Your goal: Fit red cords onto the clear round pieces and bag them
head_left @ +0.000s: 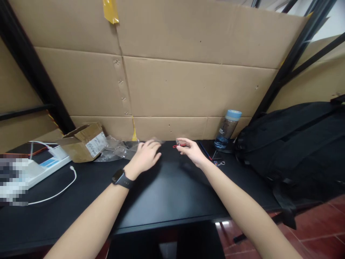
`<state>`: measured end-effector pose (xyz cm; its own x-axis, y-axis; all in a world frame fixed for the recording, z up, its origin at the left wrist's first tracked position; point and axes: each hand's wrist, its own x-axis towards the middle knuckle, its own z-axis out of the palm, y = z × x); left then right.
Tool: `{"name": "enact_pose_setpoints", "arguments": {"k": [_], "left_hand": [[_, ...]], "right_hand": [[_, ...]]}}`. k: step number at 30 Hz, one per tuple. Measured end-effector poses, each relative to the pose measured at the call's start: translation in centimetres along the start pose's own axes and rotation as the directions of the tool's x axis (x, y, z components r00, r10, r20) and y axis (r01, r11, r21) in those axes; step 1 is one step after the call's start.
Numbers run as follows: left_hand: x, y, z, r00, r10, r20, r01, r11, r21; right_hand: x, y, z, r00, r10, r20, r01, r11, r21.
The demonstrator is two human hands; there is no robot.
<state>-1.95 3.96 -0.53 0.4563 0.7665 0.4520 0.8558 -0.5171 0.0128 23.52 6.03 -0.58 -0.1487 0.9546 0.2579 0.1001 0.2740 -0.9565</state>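
My right hand (192, 151) pinches a small object with a red cord loop (175, 146) over the back of the black table; its exact kind is too small to make out. My left hand (147, 155), with a dark watch (118, 176) on the wrist, hovers to the left of it. Its fingers are stretched out and the thumb stands apart, though the fingertips are smeared by motion. Crumpled clear plastic bags (118, 149) lie just left of that hand. Right of my right hand, a small trinket with a metal ring (221, 163) rests on the table.
An opened cardboard box (78, 145) and a white power strip (51, 167) with a white cable (60, 194) occupy the left. A blue-lidded bottle (228, 129) stands at the back right, beside a large black backpack (293, 151). A cardboard wall (175, 90) closes off the back.
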Motion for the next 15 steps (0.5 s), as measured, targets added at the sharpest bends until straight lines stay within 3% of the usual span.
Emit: {"name": "enact_pose_setpoints", "arguments": {"k": [4, 7, 10, 15], "left_hand": [[-0.4, 3.1, 0.9, 0.961, 0.228, 0.158, -0.196, 0.96, -0.199], [-0.8, 4.3, 1.6, 0.922, 0.313, 0.228, -0.226, 0.913, -0.34], [-0.7, 4.2, 1.9, 0.931, 0.307, 0.198, -0.223, 0.907, -0.356], [-0.4, 3.9, 2.7, 0.93, 0.326, 0.167, -0.259, 0.908, -0.331]], "right_hand": [[0.6, 0.2, -1.6, 0.993, -0.117, -0.027, 0.109, 0.971, -0.212], [0.6, -0.2, -2.9, 0.971, -0.222, 0.085, 0.234, 0.824, -0.516], [0.1, -1.3, -3.8, 0.959, -0.171, 0.227, 0.281, 0.693, -0.664], [-0.4, -2.9, -4.6, 0.943, -0.039, 0.331, 0.283, 0.619, -0.733]]}}
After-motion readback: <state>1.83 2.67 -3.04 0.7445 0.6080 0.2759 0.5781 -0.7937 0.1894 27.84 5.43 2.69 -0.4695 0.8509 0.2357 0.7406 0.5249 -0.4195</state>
